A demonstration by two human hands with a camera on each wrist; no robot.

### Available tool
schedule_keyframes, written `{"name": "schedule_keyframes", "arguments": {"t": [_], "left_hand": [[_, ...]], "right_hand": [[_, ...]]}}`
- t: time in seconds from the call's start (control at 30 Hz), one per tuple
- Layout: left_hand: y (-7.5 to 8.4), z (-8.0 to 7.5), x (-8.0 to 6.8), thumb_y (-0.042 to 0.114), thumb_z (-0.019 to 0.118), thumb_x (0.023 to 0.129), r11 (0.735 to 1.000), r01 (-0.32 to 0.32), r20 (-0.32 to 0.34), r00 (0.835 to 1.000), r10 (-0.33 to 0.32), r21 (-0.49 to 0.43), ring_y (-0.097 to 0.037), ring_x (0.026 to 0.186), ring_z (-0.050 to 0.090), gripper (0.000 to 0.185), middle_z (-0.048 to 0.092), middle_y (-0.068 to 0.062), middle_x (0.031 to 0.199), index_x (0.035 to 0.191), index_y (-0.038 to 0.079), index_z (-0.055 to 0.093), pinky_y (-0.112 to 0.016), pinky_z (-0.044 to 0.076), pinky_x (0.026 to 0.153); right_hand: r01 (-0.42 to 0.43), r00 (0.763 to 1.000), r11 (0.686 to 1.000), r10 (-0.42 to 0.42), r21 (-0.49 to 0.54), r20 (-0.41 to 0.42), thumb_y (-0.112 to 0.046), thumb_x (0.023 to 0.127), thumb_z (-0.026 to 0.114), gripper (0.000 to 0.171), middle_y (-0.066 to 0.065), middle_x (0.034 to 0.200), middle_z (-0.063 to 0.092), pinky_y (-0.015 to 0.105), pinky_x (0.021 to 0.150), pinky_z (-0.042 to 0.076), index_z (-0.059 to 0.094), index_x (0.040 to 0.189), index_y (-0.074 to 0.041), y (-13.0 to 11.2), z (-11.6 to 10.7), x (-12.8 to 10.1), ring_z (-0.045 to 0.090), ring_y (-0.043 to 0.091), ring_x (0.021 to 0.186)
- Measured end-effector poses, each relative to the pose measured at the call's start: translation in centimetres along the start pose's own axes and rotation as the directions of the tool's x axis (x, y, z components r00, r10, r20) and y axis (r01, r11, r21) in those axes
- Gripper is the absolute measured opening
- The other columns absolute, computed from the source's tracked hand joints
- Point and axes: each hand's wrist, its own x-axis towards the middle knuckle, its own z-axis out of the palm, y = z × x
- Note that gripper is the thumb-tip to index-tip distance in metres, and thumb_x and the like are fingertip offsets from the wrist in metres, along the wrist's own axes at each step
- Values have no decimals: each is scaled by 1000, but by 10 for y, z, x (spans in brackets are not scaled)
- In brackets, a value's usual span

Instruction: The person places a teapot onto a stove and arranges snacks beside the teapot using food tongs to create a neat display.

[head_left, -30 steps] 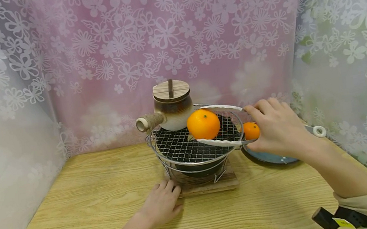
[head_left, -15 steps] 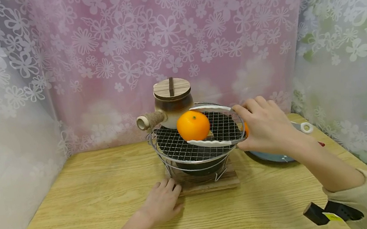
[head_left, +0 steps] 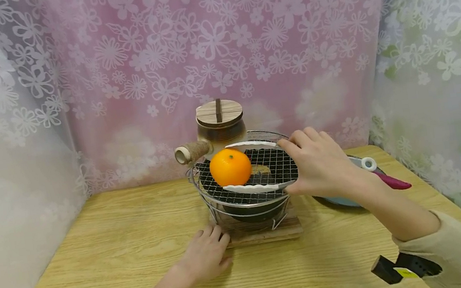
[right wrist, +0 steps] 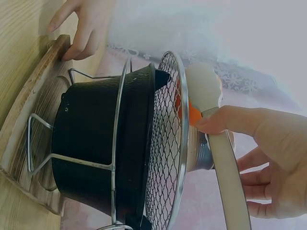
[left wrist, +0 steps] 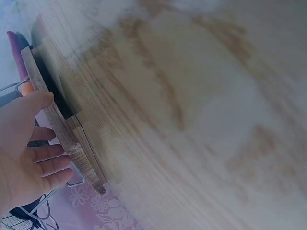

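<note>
My right hand (head_left: 317, 163) grips a pair of tongs (head_left: 256, 188) with white scalloped tips, thumb on the near arm and fingers on the far one. Between the tips sits a whole orange (head_left: 230, 167), low over the wire mesh (head_left: 278, 167) of a small tabletop grill. In the right wrist view my thumb presses the pale tong arm (right wrist: 228, 177) beside the mesh rim, and the orange (right wrist: 194, 115) is mostly hidden. My left hand (head_left: 207, 255) rests at the left front corner of the wooden board (head_left: 265, 235) under the grill, its fingers (left wrist: 50, 165) relaxed against the edge.
A lidded clay pot (head_left: 220, 125) with a rope-wrapped handle stands at the mesh's back left. The grill's black bowl (right wrist: 96, 139) sits in a wire stand. Right of it, partly behind my forearm, lie a dark plate (head_left: 340, 202), a white ring (head_left: 368, 164) and a dark-red handle (head_left: 395, 182).
My right hand has moved left with the tongs and the orange, bringing the orange lower over the mesh's left part. The smaller orange fruit at the plate is now hidden. My left hand stays put.
</note>
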Motion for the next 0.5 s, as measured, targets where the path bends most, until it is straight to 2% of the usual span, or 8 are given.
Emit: {"name": "schedule_keyframes", "arguments": {"t": [0.13, 0.37, 0.5], "left_hand": [[0, 1, -1, 47, 63, 81, 1000, -2, -8, 1000, 2, 1, -22, 91, 49, 43, 51, -6, 94, 99, 9, 58, -32, 43, 72], [0, 0, 0, 47, 62, 82, 1000, -3, -5, 1000, 3, 6, -22, 90, 49, 43, 51, -6, 95, 102, 9, 59, -32, 43, 72], [0, 2, -1, 47, 62, 81, 1000, -4, -11, 1000, 4, 9, -22, 90, 49, 43, 51, -6, 95, 101, 9, 59, -32, 43, 72]], "right_hand": [[14, 1000, 1000, -14, 0, 7, -37, 59, 77, 79, 14, 101, 51, 42, 73, 36, 54, 123, 2, -2, 2, 3, 43, 29, 89], [32, 999, 999, -32, 1, 27, -40, 59, 79, 81, 14, 104, 51, 45, 81, 38, 54, 123, 2, -4, 6, 8, 44, 31, 94], [21, 999, 1000, -21, 5, 49, -39, 60, 77, 78, 14, 105, 51, 43, 77, 38, 54, 124, 1, -6, 6, 9, 44, 30, 93]]}}
